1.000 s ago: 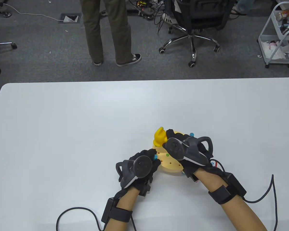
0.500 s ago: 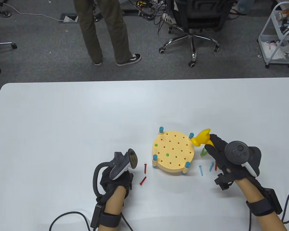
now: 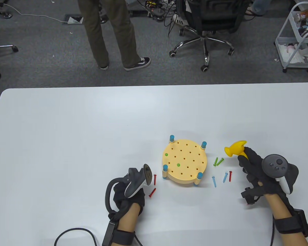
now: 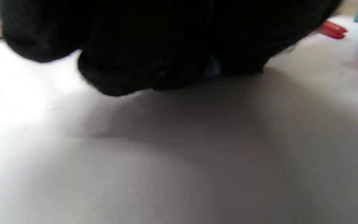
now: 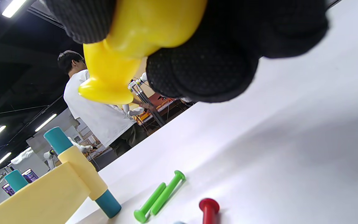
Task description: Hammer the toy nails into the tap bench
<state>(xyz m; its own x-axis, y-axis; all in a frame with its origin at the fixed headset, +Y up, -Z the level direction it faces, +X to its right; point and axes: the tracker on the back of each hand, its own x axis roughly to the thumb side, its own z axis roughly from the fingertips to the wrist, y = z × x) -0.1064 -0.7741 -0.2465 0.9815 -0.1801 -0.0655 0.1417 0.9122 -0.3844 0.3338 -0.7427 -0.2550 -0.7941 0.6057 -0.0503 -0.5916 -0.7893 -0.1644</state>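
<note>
Hammer [image 3: 235, 148] handle hidden inside right hand [image 3: 259, 171]; left wrist view blurred.

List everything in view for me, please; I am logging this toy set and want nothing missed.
Round pale-yellow plastic tap bench: 1, on four blue-tipped legs, table centre-right.
Green nails driven in: 2, flush in the bench top.
Loose green plastic nails: 2, side by side, right of the bench.
Loose blue plastic nails: 2, right of the bench, nearer the person.
Loose red plastic nails: 3; two left of the bench, one to its right.
Yellow plastic toy hammer: 1, held above the table.
White table: 1.
Black office chair: 1, on the floor beyond.
White wire trolley: 1, far right.
Standing bystander: 1.
Left hand: fist on the table beside the red nails; contents unclear.
Right hand: grips the hammer handle.
</note>
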